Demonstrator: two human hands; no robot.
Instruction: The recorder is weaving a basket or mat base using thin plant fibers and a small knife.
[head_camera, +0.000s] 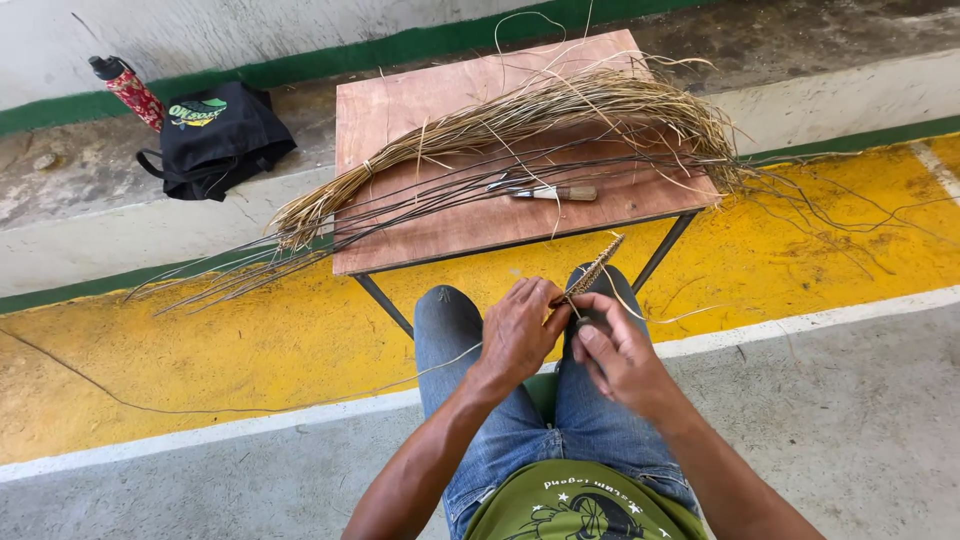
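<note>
At frame centre, our left hand (517, 330) and right hand (612, 350) fingers pinch the light, springy woven strip (596, 268); we judge gripping near the weave steadies it.

Bright, even daylight, soft shadows, sharp focus, slight wide-angle bending at edges.

1 head-worn view, looking steeply down and forward from seated person's eye level; own knees close below, bench (400, 110) just beyond, floor (850, 420) all around.
</note>
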